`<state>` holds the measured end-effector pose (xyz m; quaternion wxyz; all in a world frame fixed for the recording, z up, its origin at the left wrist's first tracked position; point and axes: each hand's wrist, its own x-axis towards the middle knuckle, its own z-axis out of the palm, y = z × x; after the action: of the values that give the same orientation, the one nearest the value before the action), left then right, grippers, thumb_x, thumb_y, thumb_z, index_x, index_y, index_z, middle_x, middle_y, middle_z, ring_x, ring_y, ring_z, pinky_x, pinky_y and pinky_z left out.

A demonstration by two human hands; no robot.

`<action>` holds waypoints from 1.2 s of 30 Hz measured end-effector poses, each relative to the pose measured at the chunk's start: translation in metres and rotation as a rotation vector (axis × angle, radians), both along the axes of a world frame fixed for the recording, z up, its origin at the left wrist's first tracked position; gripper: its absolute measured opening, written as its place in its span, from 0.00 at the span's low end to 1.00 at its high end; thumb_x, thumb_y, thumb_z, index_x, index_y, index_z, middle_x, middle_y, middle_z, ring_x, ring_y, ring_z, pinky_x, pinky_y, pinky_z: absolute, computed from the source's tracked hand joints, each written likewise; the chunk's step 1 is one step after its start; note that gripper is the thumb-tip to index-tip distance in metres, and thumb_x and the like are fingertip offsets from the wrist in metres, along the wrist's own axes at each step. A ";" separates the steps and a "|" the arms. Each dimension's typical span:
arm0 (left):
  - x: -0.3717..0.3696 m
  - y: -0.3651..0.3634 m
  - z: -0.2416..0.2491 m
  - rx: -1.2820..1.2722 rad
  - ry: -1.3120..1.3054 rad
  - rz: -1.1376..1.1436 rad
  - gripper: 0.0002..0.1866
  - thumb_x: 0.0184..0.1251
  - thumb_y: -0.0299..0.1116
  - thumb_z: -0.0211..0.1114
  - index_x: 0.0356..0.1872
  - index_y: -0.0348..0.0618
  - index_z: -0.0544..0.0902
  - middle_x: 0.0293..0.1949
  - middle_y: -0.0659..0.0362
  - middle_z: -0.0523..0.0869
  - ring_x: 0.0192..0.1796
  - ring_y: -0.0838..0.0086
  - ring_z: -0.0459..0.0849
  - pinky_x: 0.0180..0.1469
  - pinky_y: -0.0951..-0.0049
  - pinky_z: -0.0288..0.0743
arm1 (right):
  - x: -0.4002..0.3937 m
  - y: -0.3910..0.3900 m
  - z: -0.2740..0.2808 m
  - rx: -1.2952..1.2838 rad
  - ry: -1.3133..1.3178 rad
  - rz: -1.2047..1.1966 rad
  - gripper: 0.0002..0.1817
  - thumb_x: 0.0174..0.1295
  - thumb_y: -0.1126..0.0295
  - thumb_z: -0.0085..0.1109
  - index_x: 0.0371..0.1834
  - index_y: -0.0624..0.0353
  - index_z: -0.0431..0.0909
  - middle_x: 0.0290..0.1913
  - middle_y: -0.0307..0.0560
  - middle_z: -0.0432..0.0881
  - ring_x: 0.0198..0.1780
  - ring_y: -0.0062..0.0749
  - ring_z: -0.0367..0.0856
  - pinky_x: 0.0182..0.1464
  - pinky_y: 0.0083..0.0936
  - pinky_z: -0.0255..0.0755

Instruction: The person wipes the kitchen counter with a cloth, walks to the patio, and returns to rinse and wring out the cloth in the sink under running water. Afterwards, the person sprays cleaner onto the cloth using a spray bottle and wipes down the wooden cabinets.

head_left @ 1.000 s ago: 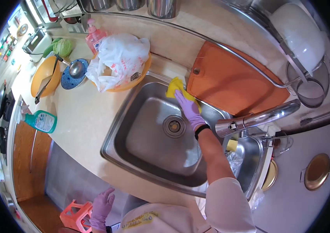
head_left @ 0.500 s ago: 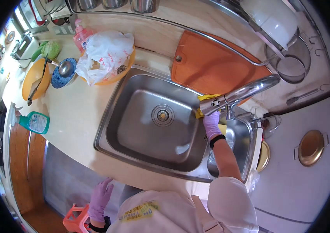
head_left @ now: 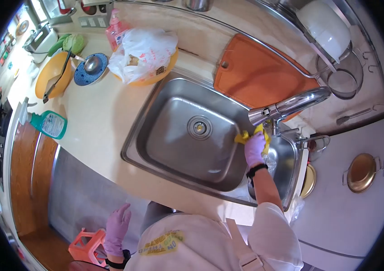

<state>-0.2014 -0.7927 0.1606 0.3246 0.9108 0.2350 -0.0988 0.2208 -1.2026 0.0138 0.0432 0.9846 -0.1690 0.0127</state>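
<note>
My right hand (head_left: 255, 148), in a purple glove, is closed on a yellow cloth (head_left: 243, 137). The cloth is bunched on the divider between the large steel sink basin (head_left: 174, 151) and the small basin (head_left: 278, 178), just below the chrome faucet (head_left: 291, 105). Clear plastic lies partly hidden under my right wrist, in the small basin. My left hand (head_left: 118, 228), also gloved in purple, hangs beside my body in front of the counter, fingers apart and holding nothing.
An orange cutting board (head_left: 259, 74) leans behind the sink. Left of it are a white plastic bag (head_left: 144, 52) in a yellow bowl, a blue plate (head_left: 83, 77) with a ladle, and a green spray bottle (head_left: 49, 124). A red stool (head_left: 88, 246) stands on the floor.
My right hand has drawn the yellow cloth from behind the faucet head a little toward me along the divider. The view has shifted slightly. My left hand still hangs at my side.
</note>
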 end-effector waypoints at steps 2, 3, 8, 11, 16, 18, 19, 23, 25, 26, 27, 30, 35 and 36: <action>-0.004 0.001 -0.002 0.003 0.018 0.050 0.15 0.62 0.34 0.59 0.50 0.46 0.78 0.45 0.50 0.83 0.47 0.54 0.80 0.48 0.60 0.74 | -0.035 -0.004 0.015 0.197 0.060 0.043 0.19 0.59 0.59 0.54 0.49 0.61 0.75 0.45 0.51 0.78 0.50 0.42 0.77 0.42 0.33 0.76; -0.006 0.003 -0.004 -0.014 0.032 0.048 0.15 0.63 0.34 0.58 0.50 0.46 0.78 0.46 0.51 0.82 0.47 0.55 0.80 0.49 0.61 0.73 | -0.040 -0.014 0.007 -0.154 0.285 0.374 0.19 0.60 0.61 0.54 0.50 0.61 0.75 0.47 0.53 0.78 0.48 0.45 0.78 0.42 0.36 0.75; -0.018 0.009 -0.013 -0.069 0.010 0.038 0.15 0.64 0.35 0.57 0.51 0.46 0.77 0.48 0.52 0.81 0.50 0.56 0.79 0.52 0.61 0.72 | -0.043 0.077 0.053 0.700 0.091 0.490 0.19 0.63 0.64 0.48 0.53 0.66 0.73 0.44 0.62 0.80 0.46 0.54 0.79 0.47 0.39 0.72; -0.025 0.010 -0.003 -0.083 0.067 0.073 0.16 0.64 0.36 0.57 0.51 0.46 0.77 0.49 0.51 0.81 0.51 0.55 0.78 0.54 0.62 0.71 | -0.017 0.154 0.046 0.961 0.094 0.543 0.18 0.65 0.66 0.49 0.56 0.61 0.71 0.42 0.54 0.82 0.45 0.39 0.81 0.47 0.32 0.72; -0.064 0.013 -0.001 -0.013 0.042 0.198 0.16 0.63 0.35 0.58 0.51 0.44 0.77 0.48 0.50 0.81 0.50 0.54 0.78 0.53 0.61 0.72 | 0.064 0.358 0.027 1.489 -0.060 0.704 0.19 0.66 0.70 0.46 0.57 0.67 0.68 0.52 0.62 0.75 0.55 0.48 0.74 0.58 0.33 0.65; -0.085 0.010 -0.002 -0.040 0.071 0.274 0.16 0.63 0.36 0.58 0.51 0.43 0.77 0.47 0.49 0.82 0.49 0.53 0.79 0.52 0.61 0.72 | 0.039 0.409 0.012 1.248 -0.125 0.653 0.21 0.66 0.70 0.45 0.59 0.70 0.65 0.56 0.66 0.71 0.59 0.52 0.69 0.61 0.35 0.61; -0.095 0.011 -0.003 -0.063 0.083 0.323 0.16 0.63 0.36 0.58 0.51 0.42 0.77 0.46 0.48 0.82 0.48 0.53 0.79 0.51 0.60 0.72 | 0.025 0.426 0.006 0.999 -0.218 0.594 0.23 0.66 0.70 0.44 0.61 0.73 0.61 0.59 0.70 0.67 0.62 0.56 0.65 0.64 0.37 0.58; -0.108 0.006 -0.012 -0.074 0.068 0.406 0.16 0.64 0.36 0.58 0.50 0.44 0.77 0.43 0.46 0.82 0.46 0.52 0.80 0.48 0.59 0.73 | -0.081 0.405 -0.033 0.746 -0.287 0.996 0.22 0.65 0.68 0.47 0.56 0.76 0.61 0.59 0.73 0.64 0.63 0.62 0.62 0.68 0.42 0.52; -0.097 0.011 -0.009 -0.100 0.221 0.328 0.16 0.64 0.38 0.58 0.51 0.46 0.77 0.41 0.46 0.82 0.45 0.52 0.80 0.47 0.57 0.72 | -0.146 0.385 -0.003 0.458 0.064 1.242 0.21 0.63 0.65 0.48 0.52 0.73 0.65 0.53 0.69 0.69 0.58 0.59 0.66 0.66 0.43 0.56; -0.089 0.013 -0.006 -0.102 0.224 0.333 0.16 0.64 0.38 0.58 0.51 0.46 0.77 0.41 0.46 0.82 0.45 0.52 0.80 0.47 0.57 0.72 | -0.171 0.376 0.030 0.719 0.207 1.286 0.20 0.60 0.66 0.49 0.50 0.70 0.67 0.50 0.67 0.71 0.56 0.57 0.68 0.64 0.43 0.57; -0.078 0.017 -0.002 -0.108 0.211 0.309 0.15 0.64 0.38 0.57 0.51 0.47 0.77 0.40 0.47 0.82 0.45 0.52 0.80 0.47 0.57 0.72 | -0.188 0.368 0.044 0.679 0.225 1.370 0.18 0.58 0.67 0.49 0.48 0.68 0.70 0.47 0.64 0.73 0.52 0.59 0.71 0.60 0.42 0.62; -0.068 0.022 -0.001 -0.066 0.120 0.257 0.15 0.65 0.39 0.57 0.51 0.48 0.77 0.40 0.48 0.83 0.45 0.53 0.79 0.47 0.58 0.72 | -0.163 0.358 0.040 0.701 0.326 1.781 0.17 0.61 0.66 0.47 0.48 0.65 0.72 0.46 0.62 0.76 0.50 0.57 0.73 0.55 0.40 0.67; -0.072 0.035 -0.009 0.045 -0.099 0.168 0.15 0.65 0.38 0.56 0.51 0.48 0.77 0.41 0.50 0.83 0.44 0.53 0.80 0.46 0.58 0.73 | -0.095 0.381 0.113 1.138 0.683 1.310 0.23 0.63 0.56 0.49 0.55 0.59 0.71 0.49 0.58 0.78 0.52 0.49 0.76 0.55 0.34 0.69; -0.075 0.036 -0.008 0.033 -0.034 0.181 0.15 0.65 0.38 0.56 0.51 0.47 0.77 0.42 0.49 0.83 0.44 0.53 0.79 0.47 0.58 0.73 | -0.082 0.391 0.129 1.112 0.587 1.261 0.26 0.62 0.55 0.51 0.59 0.58 0.68 0.52 0.59 0.77 0.55 0.50 0.74 0.56 0.33 0.67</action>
<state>-0.2759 -0.7564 0.1531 0.3209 0.8927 0.3124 -0.0498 0.1393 -0.8114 0.1433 -0.4142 0.7367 0.4407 -0.3024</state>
